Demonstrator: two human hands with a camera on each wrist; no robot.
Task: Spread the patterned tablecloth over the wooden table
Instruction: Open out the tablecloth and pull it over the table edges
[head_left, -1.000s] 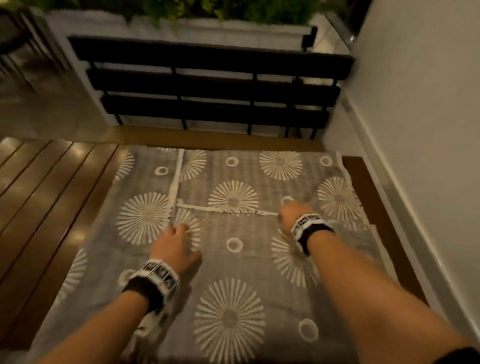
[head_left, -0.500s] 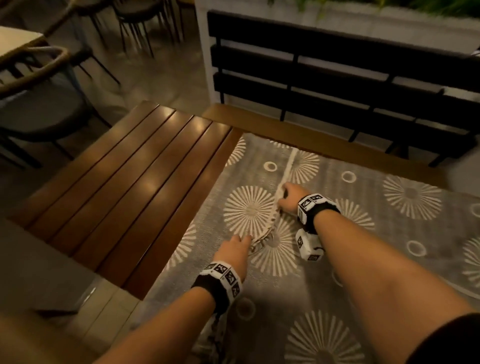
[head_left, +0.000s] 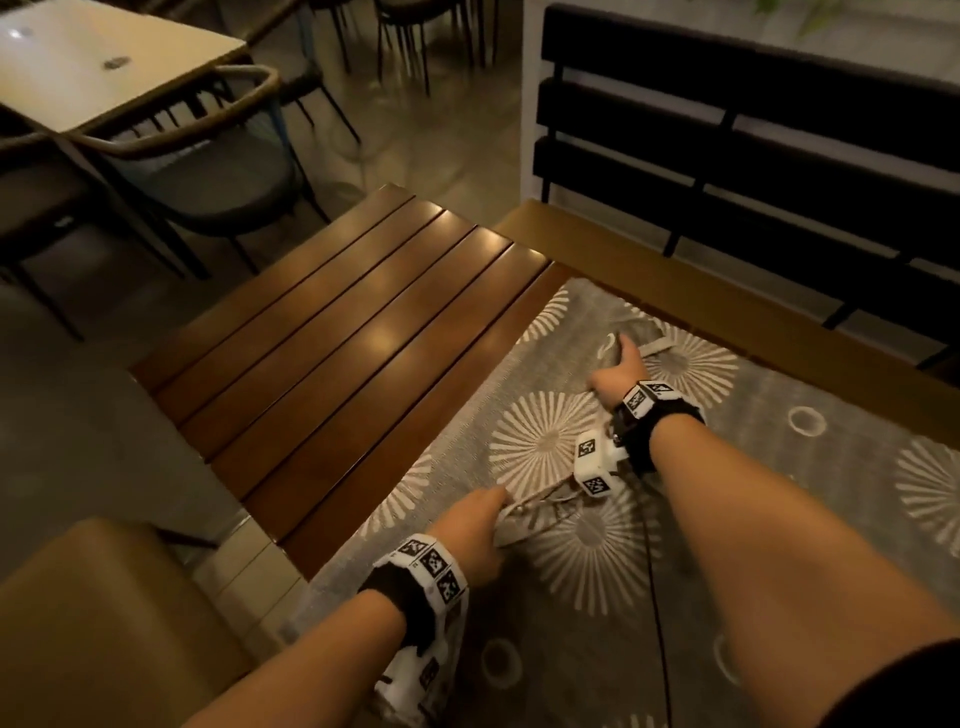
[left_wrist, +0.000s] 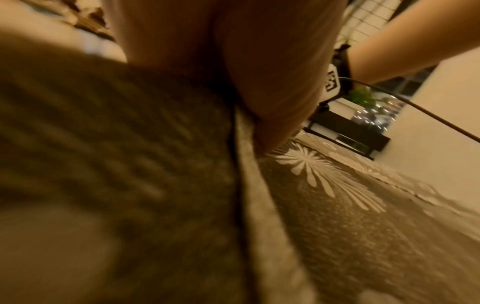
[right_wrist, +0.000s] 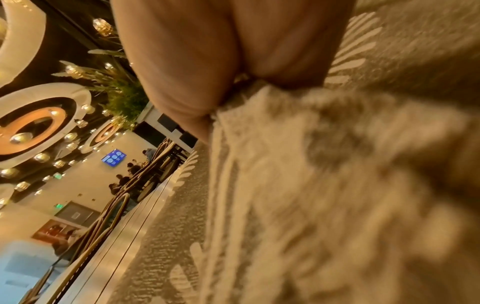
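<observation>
Tablecloth (head_left: 753, 519) half-unfolded, covers right part of wooden table (head_left: 332, 332); left slats bare. My left hand (head_left: 475, 535) pinches the folded hem near me, right hand (head_left: 621, 371) grips it farther along. Next, I'd judge: pull this flap left across the bare slats.

Both hands, left hand (head_left: 475, 535) and right hand (head_left: 618, 375), grip the tablecloth's (head_left: 779, 483) folded hem.
</observation>
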